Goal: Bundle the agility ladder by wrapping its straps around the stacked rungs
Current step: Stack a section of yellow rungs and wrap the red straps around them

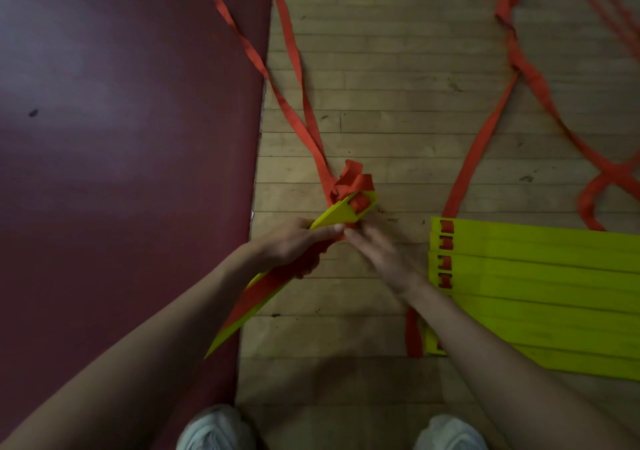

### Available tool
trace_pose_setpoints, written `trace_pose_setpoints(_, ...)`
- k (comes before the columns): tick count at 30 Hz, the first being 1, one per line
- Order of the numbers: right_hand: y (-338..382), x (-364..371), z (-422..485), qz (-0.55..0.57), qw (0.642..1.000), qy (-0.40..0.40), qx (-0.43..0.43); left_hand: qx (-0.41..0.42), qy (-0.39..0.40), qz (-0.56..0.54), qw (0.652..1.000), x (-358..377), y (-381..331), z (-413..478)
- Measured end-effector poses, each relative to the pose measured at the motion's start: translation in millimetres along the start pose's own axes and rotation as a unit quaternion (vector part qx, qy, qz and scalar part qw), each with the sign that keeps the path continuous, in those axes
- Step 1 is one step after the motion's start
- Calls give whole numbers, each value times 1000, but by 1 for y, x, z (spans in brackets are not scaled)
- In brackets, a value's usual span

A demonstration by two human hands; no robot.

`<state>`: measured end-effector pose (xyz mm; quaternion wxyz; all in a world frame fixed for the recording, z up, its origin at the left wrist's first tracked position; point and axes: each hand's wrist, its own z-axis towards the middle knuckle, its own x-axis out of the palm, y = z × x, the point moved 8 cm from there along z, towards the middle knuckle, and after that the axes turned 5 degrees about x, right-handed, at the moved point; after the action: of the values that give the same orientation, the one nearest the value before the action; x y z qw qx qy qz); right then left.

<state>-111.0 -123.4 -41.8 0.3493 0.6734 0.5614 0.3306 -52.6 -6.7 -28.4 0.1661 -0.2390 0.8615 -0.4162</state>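
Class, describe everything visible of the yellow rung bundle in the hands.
The bundle of rungs is flat, bright yellow, plastic-looking. It slants from over the red mat to over the wood floor. Orange strap runs along it and bunches at its slotted far end. The left hand holds its middle; the right hand touches it beside that grip.

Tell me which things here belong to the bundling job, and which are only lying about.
Job: held rungs, gripped by the left hand; right hand beside it; orange straps; floor rungs.
Only around: maroon mat; wooden floor; shoes.
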Motion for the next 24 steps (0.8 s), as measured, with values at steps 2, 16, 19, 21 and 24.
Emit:
trace_pose_setpoints(2,-8,-4,8,-27,1000,11,8,0,-3,-3,1000,-1,0,-1)
trace_pose_setpoints(16,33,-49,17,-258,957,-80,-106,-10,-11,51,999,-11,7,-4)
trace_pose_setpoints(19,54,-57,21,-325,934,-84,-118,-8,-10,58,998,-10,9,-5)
trace_pose_setpoints(21,65,-62,25,-293,946,-82,-116,-10,-13,54,998,-12,9,-5)
trace_pose_setpoints(24,82,-57,27,-255,953,-76,-142,-7,-13,35,999,-12,5,-5)
